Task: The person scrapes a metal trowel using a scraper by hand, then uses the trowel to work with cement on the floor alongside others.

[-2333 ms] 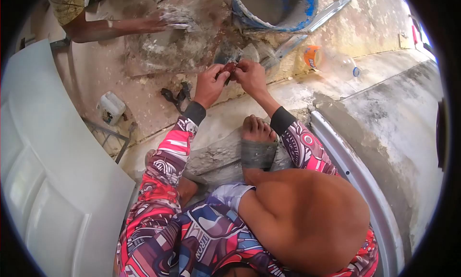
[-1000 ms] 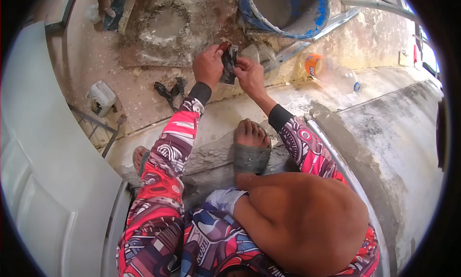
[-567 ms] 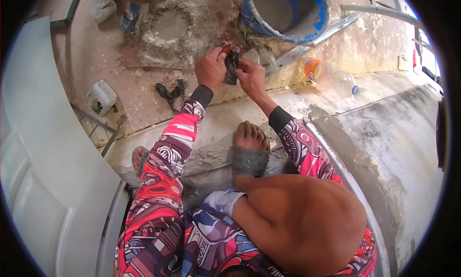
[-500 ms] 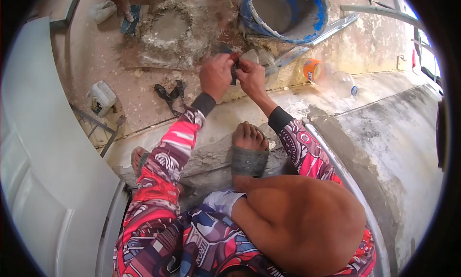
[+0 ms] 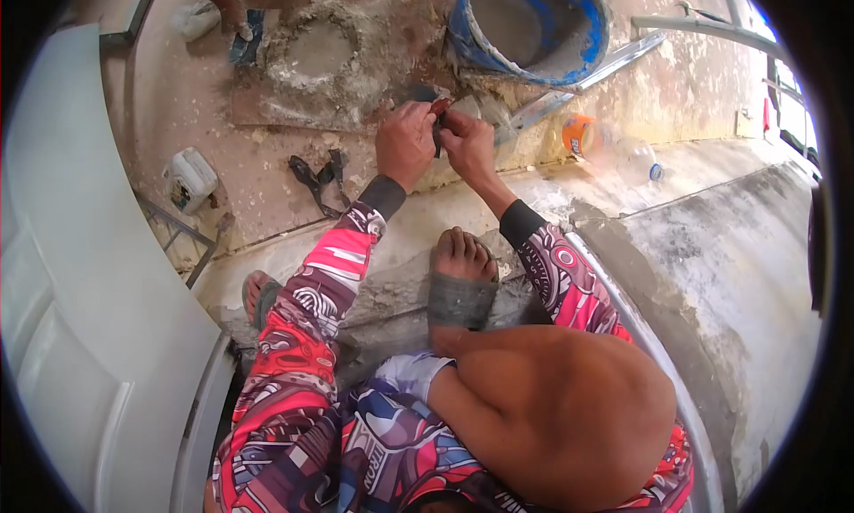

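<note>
My left hand (image 5: 406, 145) and my right hand (image 5: 468, 146) meet at the upper middle of the head view, both with closed fingers. Between them they grip a small dark piece with a reddish-brown end (image 5: 439, 106); my fingers cover much of it. Black strips (image 5: 318, 182) lie on the floor to the left of my left hand. Beyond my hands, a board (image 5: 253, 106) carries a ring of grey, wet-looking mix (image 5: 313, 48).
A blue bucket (image 5: 529, 32) stands at the top, beside a metal strip (image 5: 614, 65). Clear plastic bottle (image 5: 636, 158) to the right, white container (image 5: 190, 180) to the left. A white panel (image 5: 89, 273) fills the left side. Another person's hand (image 5: 236, 22) holds a dark scraper.
The dark piece, seen broad and flat between my hands earlier, now shows mostly its narrow edge. My left hand has moved slightly right and turned. The other person's hand came down beside the board.
</note>
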`<state>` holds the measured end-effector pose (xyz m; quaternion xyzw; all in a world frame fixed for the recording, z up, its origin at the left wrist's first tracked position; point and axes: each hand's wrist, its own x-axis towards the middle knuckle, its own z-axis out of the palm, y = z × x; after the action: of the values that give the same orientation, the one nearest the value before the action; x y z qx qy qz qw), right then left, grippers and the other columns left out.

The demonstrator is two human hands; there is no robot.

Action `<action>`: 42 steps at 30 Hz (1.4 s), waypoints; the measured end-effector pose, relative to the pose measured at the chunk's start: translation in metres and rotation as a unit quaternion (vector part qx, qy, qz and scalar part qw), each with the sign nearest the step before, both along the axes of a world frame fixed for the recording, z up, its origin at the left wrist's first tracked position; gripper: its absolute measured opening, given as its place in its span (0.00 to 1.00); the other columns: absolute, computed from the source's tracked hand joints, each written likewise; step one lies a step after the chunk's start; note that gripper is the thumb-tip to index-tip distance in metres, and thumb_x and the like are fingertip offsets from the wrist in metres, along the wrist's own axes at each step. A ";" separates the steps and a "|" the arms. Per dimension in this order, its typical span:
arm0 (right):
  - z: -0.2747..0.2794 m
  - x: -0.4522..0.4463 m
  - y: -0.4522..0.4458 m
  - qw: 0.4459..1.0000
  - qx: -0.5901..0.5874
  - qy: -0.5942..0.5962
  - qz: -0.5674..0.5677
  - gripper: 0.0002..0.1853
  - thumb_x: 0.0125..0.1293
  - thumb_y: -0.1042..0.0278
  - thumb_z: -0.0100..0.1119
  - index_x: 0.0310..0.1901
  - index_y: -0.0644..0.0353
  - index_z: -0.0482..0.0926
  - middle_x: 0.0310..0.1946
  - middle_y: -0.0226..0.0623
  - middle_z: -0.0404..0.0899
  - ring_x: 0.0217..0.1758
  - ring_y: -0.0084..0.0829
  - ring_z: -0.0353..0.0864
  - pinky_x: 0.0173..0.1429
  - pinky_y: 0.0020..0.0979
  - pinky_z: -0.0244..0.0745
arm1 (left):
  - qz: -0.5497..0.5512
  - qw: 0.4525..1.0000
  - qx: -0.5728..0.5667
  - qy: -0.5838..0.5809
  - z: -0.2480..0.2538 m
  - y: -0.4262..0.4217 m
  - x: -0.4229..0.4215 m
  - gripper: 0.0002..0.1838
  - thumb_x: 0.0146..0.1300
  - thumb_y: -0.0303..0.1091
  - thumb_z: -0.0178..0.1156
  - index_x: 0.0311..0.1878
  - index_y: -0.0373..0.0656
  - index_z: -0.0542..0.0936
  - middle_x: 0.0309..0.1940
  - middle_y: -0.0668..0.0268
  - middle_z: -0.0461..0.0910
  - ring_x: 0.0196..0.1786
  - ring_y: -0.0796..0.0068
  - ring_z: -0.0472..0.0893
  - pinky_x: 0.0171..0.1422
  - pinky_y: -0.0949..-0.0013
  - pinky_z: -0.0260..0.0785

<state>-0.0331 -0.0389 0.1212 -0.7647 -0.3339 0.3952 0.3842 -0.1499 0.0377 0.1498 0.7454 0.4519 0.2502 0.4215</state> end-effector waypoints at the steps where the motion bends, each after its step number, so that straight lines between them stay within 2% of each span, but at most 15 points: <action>1: 0.003 0.001 0.000 1.000 0.010 0.012 -0.004 0.13 0.54 0.73 0.57 0.41 0.68 0.82 0.25 0.50 0.81 0.26 0.37 0.82 0.36 0.34 0.76 | 0.015 1.000 -0.015 0.013 -0.001 0.002 -0.001 0.07 0.64 0.30 0.57 0.42 0.41 0.82 0.36 0.55 0.81 0.42 0.49 0.80 0.44 0.53 0.72; 4: 0.010 -0.008 0.001 0.995 0.044 0.068 -0.054 0.12 0.54 0.71 0.57 0.39 0.67 0.80 0.23 0.52 0.77 0.25 0.44 0.80 0.35 0.36 0.74 | 0.040 0.998 -0.038 0.027 -0.007 0.010 -0.004 0.07 0.63 0.30 0.58 0.41 0.40 0.82 0.36 0.54 0.81 0.42 0.48 0.80 0.44 0.53 0.72; 7: 0.017 0.001 0.003 1.000 0.017 -0.003 0.001 0.12 0.54 0.71 0.58 0.40 0.67 0.80 0.23 0.51 0.76 0.25 0.37 0.81 0.34 0.36 0.73 | 0.018 1.000 -0.020 -0.008 -0.006 0.011 -0.002 0.06 0.64 0.29 0.58 0.40 0.39 0.81 0.36 0.53 0.81 0.41 0.47 0.80 0.44 0.53 0.72; 10: 0.023 0.000 0.004 1.000 0.030 -0.010 -0.005 0.13 0.54 0.71 0.58 0.40 0.67 0.80 0.23 0.51 0.76 0.25 0.35 0.81 0.33 0.35 0.73 | 0.023 0.999 -0.029 -0.022 0.001 0.007 0.000 0.06 0.63 0.29 0.57 0.40 0.39 0.81 0.36 0.53 0.80 0.40 0.46 0.80 0.43 0.52 0.72; 13: 0.028 -0.001 0.002 0.995 -0.031 -0.071 0.058 0.15 0.57 0.76 0.59 0.46 0.69 0.83 0.27 0.38 0.85 0.31 0.16 0.78 0.36 0.25 0.75 | 0.050 0.998 -0.048 -0.007 -0.005 0.016 -0.001 0.06 0.63 0.28 0.58 0.41 0.39 0.82 0.36 0.52 0.81 0.39 0.47 0.80 0.42 0.54 0.72; 16: 0.019 -0.003 0.002 0.999 0.039 -0.009 -0.006 0.13 0.54 0.71 0.57 0.41 0.66 0.81 0.23 0.53 0.76 0.23 0.45 0.76 0.32 0.36 0.72 | 0.006 0.999 -0.001 -0.054 -0.002 0.001 0.006 0.08 0.63 0.28 0.60 0.44 0.39 0.83 0.34 0.52 0.82 0.37 0.48 0.82 0.42 0.58 0.73; 20: 0.018 -0.002 -0.003 0.999 0.023 -0.043 0.009 0.12 0.56 0.72 0.57 0.42 0.66 0.82 0.22 0.52 0.76 0.22 0.37 0.79 0.31 0.35 0.72 | 0.100 0.993 -0.059 0.028 -0.018 0.019 -0.002 0.06 0.63 0.29 0.58 0.40 0.39 0.80 0.33 0.50 0.80 0.38 0.43 0.79 0.42 0.50 0.71; 22: 0.017 -0.003 -0.002 0.998 0.036 -0.046 0.010 0.12 0.56 0.73 0.57 0.42 0.65 0.82 0.22 0.51 0.77 0.22 0.31 0.80 0.31 0.34 0.73 | 0.101 0.994 -0.046 0.012 -0.023 0.019 -0.001 0.06 0.63 0.29 0.58 0.39 0.39 0.80 0.33 0.50 0.80 0.38 0.43 0.80 0.42 0.50 0.71; 25: 0.013 0.000 -0.001 1.000 0.027 0.010 -0.012 0.16 0.58 0.80 0.56 0.48 0.70 0.83 0.27 0.31 0.84 0.29 0.14 0.77 0.35 0.22 0.75 | 0.076 0.997 -0.028 0.005 -0.018 0.007 -0.001 0.06 0.63 0.30 0.58 0.38 0.38 0.81 0.32 0.50 0.81 0.38 0.44 0.80 0.42 0.50 0.71; 31: 0.021 -0.005 0.000 0.999 0.033 0.024 -0.004 0.15 0.59 0.80 0.56 0.47 0.70 0.83 0.27 0.30 0.84 0.29 0.15 0.79 0.34 0.22 0.76 | 0.113 0.990 -0.085 0.020 -0.024 0.028 -0.003 0.06 0.62 0.29 0.58 0.40 0.39 0.82 0.35 0.51 0.81 0.42 0.46 0.80 0.44 0.52 0.72; 34: 0.024 -0.007 0.004 0.998 0.043 0.040 -0.037 0.14 0.58 0.74 0.57 0.45 0.65 0.84 0.20 0.40 0.77 0.24 0.16 0.73 0.31 0.26 0.71 | 0.067 0.997 -0.027 -0.010 -0.017 0.015 -0.002 0.07 0.62 0.30 0.58 0.42 0.41 0.82 0.36 0.51 0.81 0.41 0.46 0.80 0.44 0.52 0.72; 35: 0.025 -0.004 0.007 0.999 0.033 0.021 -0.019 0.14 0.58 0.74 0.57 0.45 0.65 0.84 0.20 0.39 0.77 0.24 0.16 0.72 0.31 0.26 0.71 | 0.058 0.998 -0.009 -0.029 -0.016 0.015 -0.001 0.07 0.63 0.30 0.58 0.41 0.41 0.82 0.36 0.51 0.81 0.41 0.45 0.80 0.44 0.52 0.72; 37: 0.027 -0.004 0.002 1.000 0.007 -0.011 0.012 0.14 0.57 0.74 0.58 0.45 0.66 0.84 0.20 0.39 0.77 0.24 0.15 0.71 0.31 0.25 0.71 | 0.097 0.992 -0.080 0.032 -0.035 0.025 -0.007 0.07 0.63 0.31 0.59 0.42 0.41 0.82 0.37 0.52 0.81 0.41 0.45 0.80 0.44 0.52 0.72; 39: 0.026 -0.009 0.003 0.999 0.001 0.034 -0.010 0.14 0.59 0.78 0.57 0.46 0.68 0.84 0.25 0.34 0.82 0.27 0.16 0.77 0.33 0.23 0.75 | 0.115 0.985 -0.122 0.040 -0.035 0.038 -0.009 0.08 0.63 0.31 0.59 0.42 0.41 0.82 0.38 0.52 0.81 0.41 0.45 0.80 0.45 0.52 0.72; 42: 0.022 -0.007 0.004 0.999 0.016 0.034 -0.022 0.14 0.59 0.80 0.57 0.47 0.70 0.83 0.28 0.31 0.85 0.28 0.16 0.80 0.35 0.22 0.77 | 0.076 0.997 -0.028 -0.011 -0.021 0.016 0.001 0.07 0.63 0.31 0.59 0.39 0.39 0.81 0.34 0.51 0.81 0.39 0.45 0.80 0.42 0.52 0.72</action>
<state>-0.0398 -0.0352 0.1430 -0.7518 -0.3094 0.4073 0.4161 -0.1494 0.0541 0.1285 0.6938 0.5093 0.2768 0.4274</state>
